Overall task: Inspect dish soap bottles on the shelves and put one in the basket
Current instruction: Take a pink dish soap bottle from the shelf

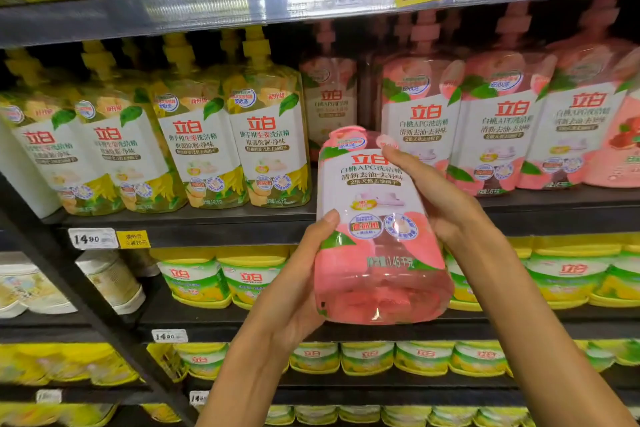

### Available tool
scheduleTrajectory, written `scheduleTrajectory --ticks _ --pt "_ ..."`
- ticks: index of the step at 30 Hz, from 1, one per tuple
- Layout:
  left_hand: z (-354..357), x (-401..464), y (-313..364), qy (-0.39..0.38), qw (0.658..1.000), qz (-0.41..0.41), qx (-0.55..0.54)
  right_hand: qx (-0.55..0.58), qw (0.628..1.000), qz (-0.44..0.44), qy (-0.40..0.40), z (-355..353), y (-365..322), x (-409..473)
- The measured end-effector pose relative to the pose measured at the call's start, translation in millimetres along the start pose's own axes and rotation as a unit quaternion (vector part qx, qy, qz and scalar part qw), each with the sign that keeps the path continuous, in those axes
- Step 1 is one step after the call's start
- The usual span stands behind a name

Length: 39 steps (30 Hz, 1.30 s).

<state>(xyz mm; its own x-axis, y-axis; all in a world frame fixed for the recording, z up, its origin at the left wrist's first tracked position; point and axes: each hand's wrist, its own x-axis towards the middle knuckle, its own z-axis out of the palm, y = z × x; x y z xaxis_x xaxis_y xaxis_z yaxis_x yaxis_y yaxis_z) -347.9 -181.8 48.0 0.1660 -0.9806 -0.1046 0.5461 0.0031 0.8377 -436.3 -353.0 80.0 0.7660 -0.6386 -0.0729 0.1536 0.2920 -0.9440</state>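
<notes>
Pink soap bottle (377, 229) is off the shelf, held in the air in front of the middle shelf (242, 218), label facing the camera. Long axis runs roughly upright, cap end tilted away toward the shelf, base nearest the person.

Left hand (294, 291) cups the lower left side and base; thumb lies on the label edge, the other fingers curl behind the bottle. Right hand (436, 198) grips the upper right side, fingers (398, 158) wrapped over the shoulder near the cap. Both hands grasp the bottle; neither is free.

Gap in the pink row (485, 121) sits just behind the bottle. Yellow bottles (207, 135) stand to the left.

Basket not in view. Judgement: inspection in progress; the drop into the basket likely means lowering the bottle, with the left hand under the base carrying the weight.
</notes>
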Motion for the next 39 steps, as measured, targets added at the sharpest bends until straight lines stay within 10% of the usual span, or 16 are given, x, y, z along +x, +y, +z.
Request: scheduleTrajectory --ticks 10,20,31,39 --pt "-1 8 3 0.056 0.97 0.128 0.201 0.018 0.96 -0.266 -0.083 1 -3 -12" --pt "-13 13 -2 0.032 0.907 0.265 0.326 -0.091 0.942 -0.323 -0.027 6 -6 -42" --pt "-33 29 -16 0.108 0.883 0.272 0.368 -0.272 0.822 -0.466 -0.181 0 -24 -68" --pt "-31 23 -15 0.087 0.911 0.286 0.283 -0.134 0.918 -0.368 -0.069 -6 -8 -50"
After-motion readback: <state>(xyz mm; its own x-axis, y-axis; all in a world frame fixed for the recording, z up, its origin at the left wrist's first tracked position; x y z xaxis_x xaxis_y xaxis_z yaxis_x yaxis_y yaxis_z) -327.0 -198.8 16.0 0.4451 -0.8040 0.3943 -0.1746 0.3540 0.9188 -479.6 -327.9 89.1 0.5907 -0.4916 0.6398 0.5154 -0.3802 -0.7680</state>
